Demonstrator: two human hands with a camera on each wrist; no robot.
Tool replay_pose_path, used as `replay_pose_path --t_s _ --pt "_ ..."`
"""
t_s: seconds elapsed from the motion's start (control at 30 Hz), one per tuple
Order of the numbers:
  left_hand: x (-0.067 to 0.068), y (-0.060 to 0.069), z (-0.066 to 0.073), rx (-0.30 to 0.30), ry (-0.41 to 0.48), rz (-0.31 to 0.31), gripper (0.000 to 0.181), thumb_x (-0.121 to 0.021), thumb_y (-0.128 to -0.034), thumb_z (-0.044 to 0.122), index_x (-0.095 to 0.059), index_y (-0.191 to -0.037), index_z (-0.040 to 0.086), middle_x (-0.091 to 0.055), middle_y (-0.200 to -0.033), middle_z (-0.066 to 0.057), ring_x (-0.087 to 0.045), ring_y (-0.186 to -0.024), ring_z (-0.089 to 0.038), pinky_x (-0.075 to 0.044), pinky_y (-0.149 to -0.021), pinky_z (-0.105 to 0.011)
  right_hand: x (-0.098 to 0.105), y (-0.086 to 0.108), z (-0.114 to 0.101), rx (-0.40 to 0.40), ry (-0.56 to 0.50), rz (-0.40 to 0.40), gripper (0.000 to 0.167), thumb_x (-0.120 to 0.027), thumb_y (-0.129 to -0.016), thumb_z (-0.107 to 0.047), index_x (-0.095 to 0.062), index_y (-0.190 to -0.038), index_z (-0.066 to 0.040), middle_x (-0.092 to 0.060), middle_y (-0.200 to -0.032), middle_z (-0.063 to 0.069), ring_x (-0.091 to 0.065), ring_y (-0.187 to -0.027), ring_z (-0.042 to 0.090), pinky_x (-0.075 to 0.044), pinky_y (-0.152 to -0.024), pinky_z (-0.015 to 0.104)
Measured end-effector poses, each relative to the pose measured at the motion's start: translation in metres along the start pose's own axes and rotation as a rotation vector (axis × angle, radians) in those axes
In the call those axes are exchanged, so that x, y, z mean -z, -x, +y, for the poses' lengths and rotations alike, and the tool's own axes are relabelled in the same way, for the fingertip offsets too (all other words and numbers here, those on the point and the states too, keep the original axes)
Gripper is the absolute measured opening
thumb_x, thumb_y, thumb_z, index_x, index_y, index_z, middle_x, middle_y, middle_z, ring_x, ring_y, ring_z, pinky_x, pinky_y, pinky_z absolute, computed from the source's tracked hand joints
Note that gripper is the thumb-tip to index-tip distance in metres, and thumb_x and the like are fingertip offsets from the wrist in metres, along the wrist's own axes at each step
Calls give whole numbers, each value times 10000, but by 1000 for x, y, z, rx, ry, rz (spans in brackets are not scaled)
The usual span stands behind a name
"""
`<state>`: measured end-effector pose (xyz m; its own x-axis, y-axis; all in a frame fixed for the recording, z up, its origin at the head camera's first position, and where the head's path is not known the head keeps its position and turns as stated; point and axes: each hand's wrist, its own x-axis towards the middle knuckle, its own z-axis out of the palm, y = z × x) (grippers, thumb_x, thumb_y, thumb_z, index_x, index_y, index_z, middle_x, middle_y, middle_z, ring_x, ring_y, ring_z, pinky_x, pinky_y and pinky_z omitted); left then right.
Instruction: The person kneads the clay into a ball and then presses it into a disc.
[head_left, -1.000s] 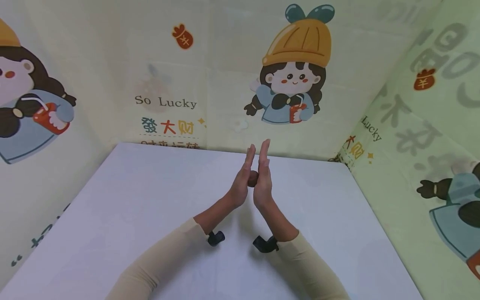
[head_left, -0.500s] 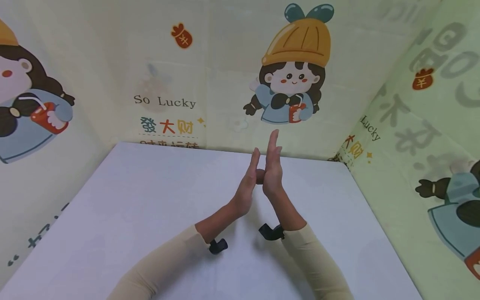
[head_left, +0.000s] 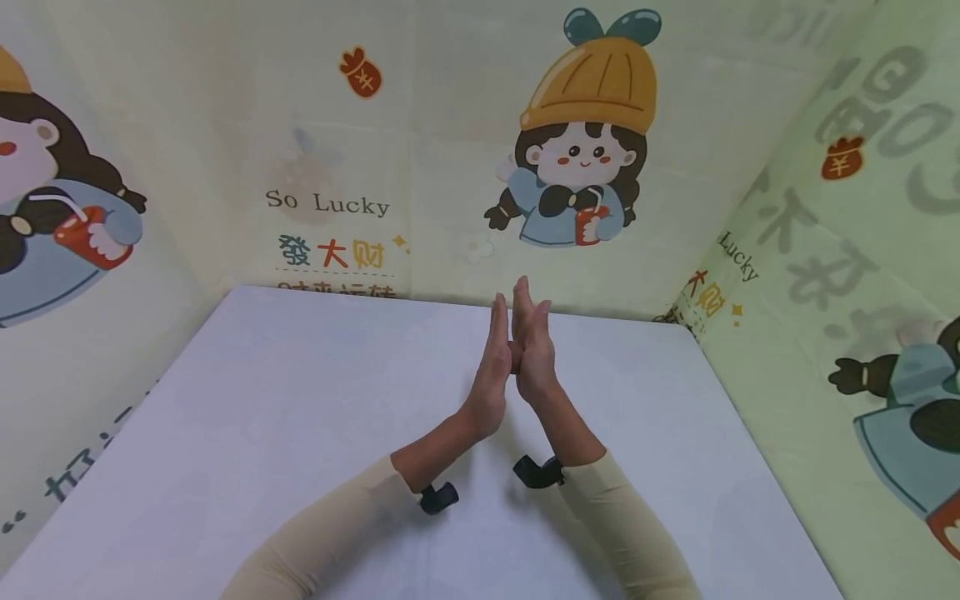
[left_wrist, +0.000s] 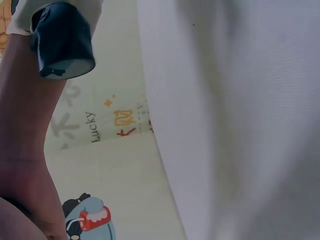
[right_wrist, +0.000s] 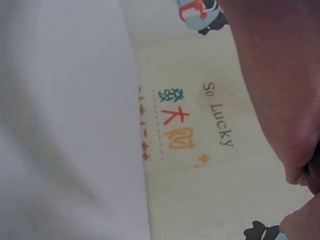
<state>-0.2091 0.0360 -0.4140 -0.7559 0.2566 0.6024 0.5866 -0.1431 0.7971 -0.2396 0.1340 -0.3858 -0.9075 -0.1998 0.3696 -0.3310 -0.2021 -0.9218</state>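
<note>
Between the two palms sits a small brown rounded lump (head_left: 515,358), mostly hidden by the hands in the head view. My left hand (head_left: 489,375) presses it from the left with straight fingers pointing up and away. From the other side, my right hand (head_left: 536,358) presses its palm against the lump, fingers also extended. Both hands are held above the white table. At the right edge of the right wrist view, a dark sliver of the lump (right_wrist: 314,172) shows beside the right hand (right_wrist: 285,100). The left wrist view catches part of the left hand (left_wrist: 20,220), without the lump.
A white table (head_left: 300,433) spreads below both arms. Cream printed sheets (head_left: 450,167) with cartoon figures and lettering stand at the back and sides. Dark wrist cameras (head_left: 439,498) hang under both beige sleeves.
The right hand slid forward and right along the left palm, then came back toward the person and left. The lump shifted slightly between the palms and is now more covered.
</note>
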Motion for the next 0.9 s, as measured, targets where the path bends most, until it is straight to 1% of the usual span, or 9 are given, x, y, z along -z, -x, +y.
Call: replay_pose_path --t_s 0.13,0.23,0.33,0.47,0.6,0.7,0.8,0.9 --pt "1 -5 4 -38 -8 40 793 -145 -1108 578 48 -1680 63 91 -1758 8 132 -1593 -166 81 -1243 -537 -3 1 4 -7 -56 -23 763 -75 -1099 -607 -51 -1701 -139 -55 -1760 -24 -50 -1601 155 -40 -1271 466" --pt "2 -9 5 -46 -30 65 806 -143 -1101 593 27 -1683 62 71 -1762 3 126 -1595 -163 86 -1243 -533 -5 3 7 0 -85 -23 772 -114 -1104 -615 -99 -1699 -125 -131 -1753 -19 -137 -1592 153 -118 -1270 439" --pt "4 -13 4 -43 -43 89 841 -140 -1086 630 24 -1684 61 63 -1765 -24 115 -1597 -165 89 -1240 -547 -8 6 10 24 -86 -30 780 -140 -1105 -624 -142 -1694 -113 -187 -1743 -24 -169 -1584 137 -148 -1266 424" --pt "8 -19 4 -37 -29 113 870 -137 -1073 663 31 -1684 68 70 -1764 -45 98 -1597 -154 74 -1243 -544 -12 8 13 69 -66 -42 770 -131 -1113 -601 -172 -1685 -86 -210 -1736 -22 -164 -1584 129 -151 -1265 417" --pt "13 -26 4 -33 -6 136 861 -155 -1079 652 31 -1685 68 80 -1762 -46 98 -1594 -135 65 -1252 -499 -17 11 15 83 -69 -41 757 -104 -1126 -555 -152 -1674 -35 -186 -1742 19 -152 -1592 166 -145 -1265 422" --pt "18 -32 2 -27 22 154 869 -179 -1079 658 31 -1686 73 84 -1761 -18 102 -1590 -113 70 -1254 -462 -19 13 17 88 -68 -47 754 -98 -1131 -536 -126 -1668 -7 -152 -1749 57 -118 -1600 195 -119 -1269 427" --pt "23 -38 -1 -21 36 172 871 -194 -1075 665 37 -1689 91 87 -1762 -8 103 -1585 -91 69 -1255 -453 -21 14 20 95 -55 -47 798 -143 -1120 -584 -116 -1668 -4 -129 -1752 71 -90 -1604 199 -87 -1272 424" --pt "30 -43 -3 -11 32 183 774 -182 -1097 551 49 -1692 114 97 -1764 -23 113 -1580 -76 72 -1251 -481 -24 16 24 99 -36 -48 886 -203 -1086 -668 -98 -1670 -11 -110 -1755 69 -78 -1605 194 -61 -1272 446"
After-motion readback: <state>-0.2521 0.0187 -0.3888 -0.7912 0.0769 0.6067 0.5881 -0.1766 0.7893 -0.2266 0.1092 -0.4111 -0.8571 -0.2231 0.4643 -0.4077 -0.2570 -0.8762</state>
